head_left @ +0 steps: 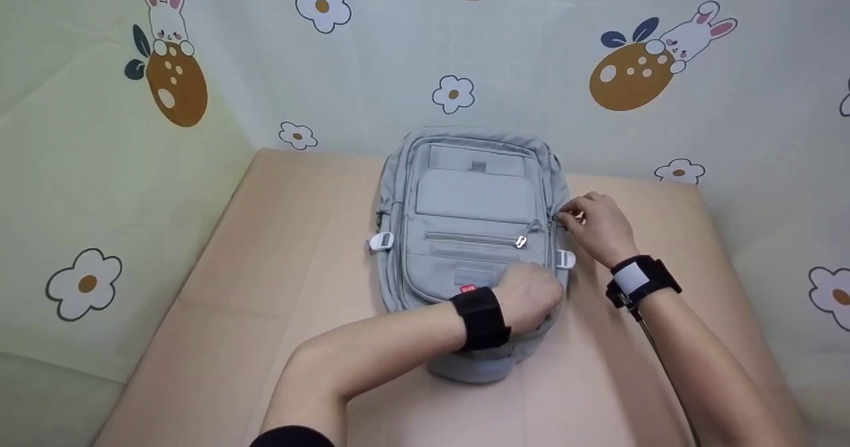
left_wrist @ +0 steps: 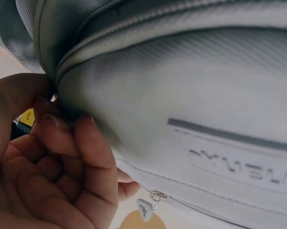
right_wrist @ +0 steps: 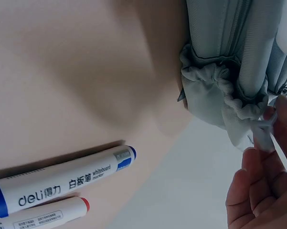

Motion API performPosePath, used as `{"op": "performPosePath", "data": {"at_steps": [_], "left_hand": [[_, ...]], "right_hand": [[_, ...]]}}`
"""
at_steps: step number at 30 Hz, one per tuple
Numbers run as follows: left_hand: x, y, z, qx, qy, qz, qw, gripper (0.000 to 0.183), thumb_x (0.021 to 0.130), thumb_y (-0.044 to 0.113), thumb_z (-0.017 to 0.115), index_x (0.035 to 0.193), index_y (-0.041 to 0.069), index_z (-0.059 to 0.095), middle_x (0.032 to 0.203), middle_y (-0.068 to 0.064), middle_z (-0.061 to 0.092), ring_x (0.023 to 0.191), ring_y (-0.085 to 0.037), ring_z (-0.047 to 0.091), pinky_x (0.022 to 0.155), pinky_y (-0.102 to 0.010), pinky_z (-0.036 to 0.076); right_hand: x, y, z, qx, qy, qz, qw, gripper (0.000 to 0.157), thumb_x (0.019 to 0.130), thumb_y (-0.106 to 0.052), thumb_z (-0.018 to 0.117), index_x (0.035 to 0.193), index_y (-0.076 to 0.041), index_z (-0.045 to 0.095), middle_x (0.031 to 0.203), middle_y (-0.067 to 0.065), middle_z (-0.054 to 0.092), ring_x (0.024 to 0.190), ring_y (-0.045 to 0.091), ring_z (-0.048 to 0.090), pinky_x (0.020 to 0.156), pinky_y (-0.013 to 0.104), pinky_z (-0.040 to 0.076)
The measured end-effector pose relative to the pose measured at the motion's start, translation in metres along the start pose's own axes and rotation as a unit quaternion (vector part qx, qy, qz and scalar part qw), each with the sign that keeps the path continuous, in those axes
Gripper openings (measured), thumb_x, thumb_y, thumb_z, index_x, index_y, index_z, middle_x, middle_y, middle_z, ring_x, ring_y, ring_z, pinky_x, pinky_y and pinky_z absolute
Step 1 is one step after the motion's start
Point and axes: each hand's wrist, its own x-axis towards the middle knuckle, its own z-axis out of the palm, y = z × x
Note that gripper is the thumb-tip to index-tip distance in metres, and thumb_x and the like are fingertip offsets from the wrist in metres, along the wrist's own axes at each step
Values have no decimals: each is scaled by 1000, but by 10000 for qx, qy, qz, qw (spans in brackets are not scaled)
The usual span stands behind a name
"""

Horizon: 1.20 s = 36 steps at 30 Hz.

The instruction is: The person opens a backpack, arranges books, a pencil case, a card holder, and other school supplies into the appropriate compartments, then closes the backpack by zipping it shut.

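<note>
A grey-blue backpack (head_left: 475, 194) lies front side up on the tan table. My left hand (head_left: 530, 295) is over its lower right part. In the left wrist view, thumb and fingers (left_wrist: 93, 157) pinch the fabric by a piped seam (left_wrist: 69, 59). At the bag's right side, my right hand (head_left: 601, 228) pinches a small grey pull loop (right_wrist: 263, 131) near the zipper. A gathered side pocket (right_wrist: 210, 95) is beside those fingers in the right wrist view. A metal zipper pull (head_left: 521, 241) hangs on the front pocket.
Two whiteboard markers, one blue-capped (right_wrist: 67, 176) and one red-ended (right_wrist: 47, 214), lie on the tan surface in the right wrist view. White strap buckles (head_left: 382, 241) stick out at the bag's sides. A patterned curtain (head_left: 392, 55) stands behind the table (head_left: 279, 234).
</note>
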Motion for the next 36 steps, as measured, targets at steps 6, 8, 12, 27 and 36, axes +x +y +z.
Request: {"op": "performPosePath", "data": {"at_steps": [6,8,12,27,36], "left_hand": [[-6,-3,1,51,341,8,9994,10,89,29,69,83,21,73,81,3,66,70,-16,61,47,-34,50],[-10,-4,1,99,496,-32,9987,14,91,31,67,85,21,74,85,2,66,73,-17,61,48,-34,50],[-16,-8,3,297,647,-39,9975,18,96,30,61,97,20,76,97,-1,63,84,-17,58,54,-32,51],[-39,-40,10,-261,286,-407,9984,82,85,59,72,147,10,52,155,-11,43,140,-29,42,110,-45,39],[-42,-44,12,-339,21,-357,9988,87,88,57,67,154,6,43,163,-16,32,147,-34,34,115,-48,34]], "right_hand": [[-8,-1,2,118,668,-705,9952,16,93,-11,74,106,-2,75,108,17,67,100,36,57,84,50,47],[-11,-2,3,113,783,-1203,9896,15,90,-6,74,105,-2,75,108,16,67,99,36,58,84,49,47],[-13,-2,6,-23,796,-1911,9783,19,86,-1,74,104,-2,75,109,15,66,101,36,58,88,48,48],[-15,2,10,-175,850,-2236,9708,21,80,-1,85,96,-8,73,121,19,63,115,40,55,91,53,52],[-21,-1,9,-294,1046,-2367,9655,15,80,-2,82,91,-5,72,101,10,67,92,31,57,79,42,51]]}}
